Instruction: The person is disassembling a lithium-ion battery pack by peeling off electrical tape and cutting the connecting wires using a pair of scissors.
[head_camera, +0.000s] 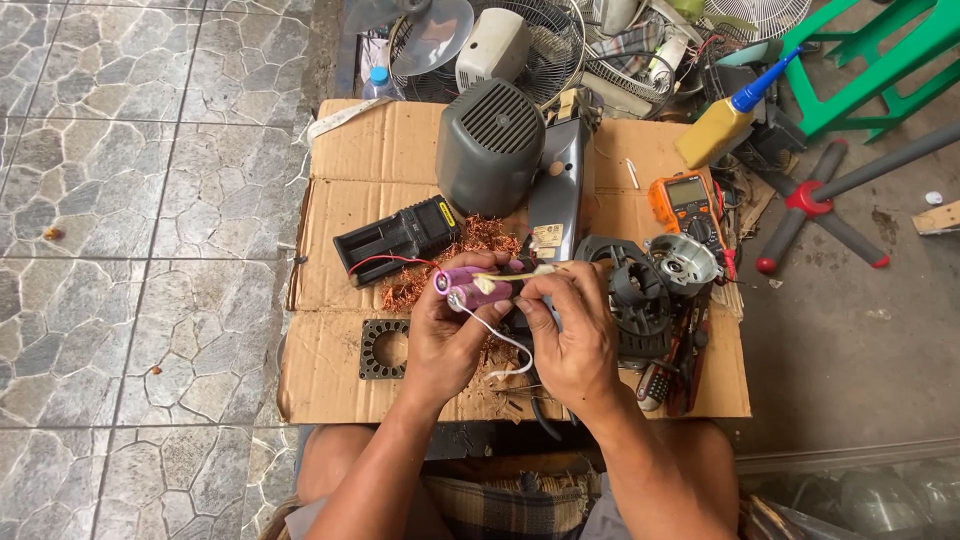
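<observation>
Repair workshop: dismantled fan parts (490, 145), multimeter (688, 200), copper wire (470, 240).

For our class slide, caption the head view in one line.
Both hands, left and right, hold a pink wired battery pack over cardboard.

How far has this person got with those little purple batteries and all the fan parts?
Done, by the look of it: the fan is stripped, with its grey motor cover, motor and loose copper wire lying on the cardboard. In hand: the left hand grips two purple cells with red and white wires attached, while the right hand pinches their far end. Left: the black charger sits empty and nothing is reassembled.
</observation>
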